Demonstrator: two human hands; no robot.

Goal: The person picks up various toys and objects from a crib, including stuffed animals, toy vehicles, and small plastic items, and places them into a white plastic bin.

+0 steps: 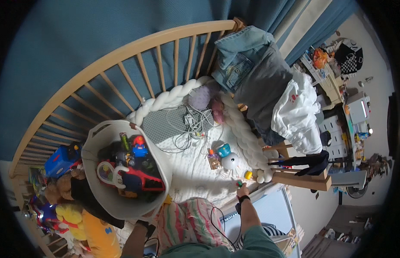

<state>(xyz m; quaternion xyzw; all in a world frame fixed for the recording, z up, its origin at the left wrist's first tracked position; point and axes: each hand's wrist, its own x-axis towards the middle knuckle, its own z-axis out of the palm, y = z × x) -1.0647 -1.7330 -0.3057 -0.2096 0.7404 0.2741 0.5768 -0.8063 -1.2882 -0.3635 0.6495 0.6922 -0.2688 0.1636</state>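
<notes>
My right hand (242,189) reaches over the near edge of the crib mattress, closed on a small green-and-red thing (239,183) too small to name. Just beyond it are a yellow round piece (248,175) and a white round toy (229,161) with a dark spot. A teal-and-white container (223,150) and a small bottle (214,159) with an orange cap are close by. At the lower left, my left forearm (134,242) runs up to the large white basket (166,172). The basket hides my left hand's fingers. Inside it lie several toys, including a red-and-blue one (142,181).
Tangled white cables (193,122) lie on a grey pad (159,124). A white braided bumper (240,133) lines the wooden crib rail (122,50). Clothes (268,81) hang over the right end. Plush toys (96,232) crowd the lower left.
</notes>
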